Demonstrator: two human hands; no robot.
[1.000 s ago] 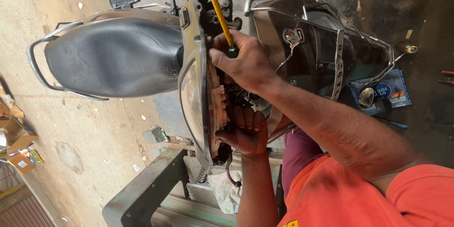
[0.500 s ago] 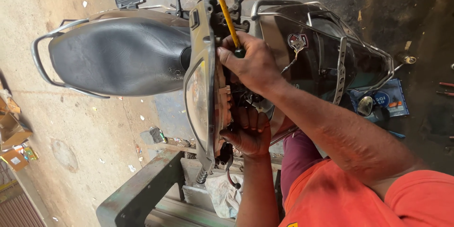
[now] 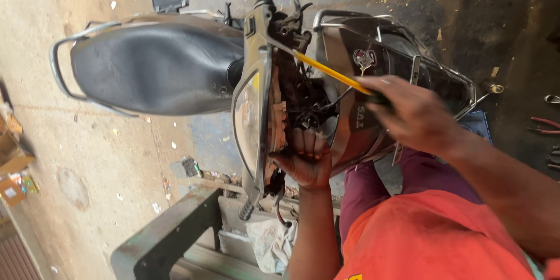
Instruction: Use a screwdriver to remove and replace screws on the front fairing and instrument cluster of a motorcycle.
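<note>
A grey scooter with a black seat (image 3: pixel 157 70) fills the view. Its handlebar cover (image 3: pixel 256 111) is pulled apart, and wires and orange connectors (image 3: pixel 280 116) show inside. My left hand (image 3: pixel 304 160) grips the lower edge of the opened cover next to the wiring. My right hand (image 3: pixel 411 111) is shut on a yellow screwdriver (image 3: pixel 329 73), whose tip points into the gap near the brake lever (image 3: pixel 291 26). The right hand is over the scooter's front panel (image 3: pixel 373 58).
Red-handled pliers and other tools (image 3: pixel 545 122) lie on the dark floor at the right. Cardboard boxes (image 3: pixel 11 163) sit at the left edge. A green metal frame (image 3: pixel 163 239) and a white rag (image 3: pixel 268 242) are below the handlebar. A mirror (image 3: pixel 169 1) sticks out at the top.
My right hand has drawn back from the handlebar top toward the front panel, and the screwdriver now slants into the opened cover. My left hand stays on the cover.
</note>
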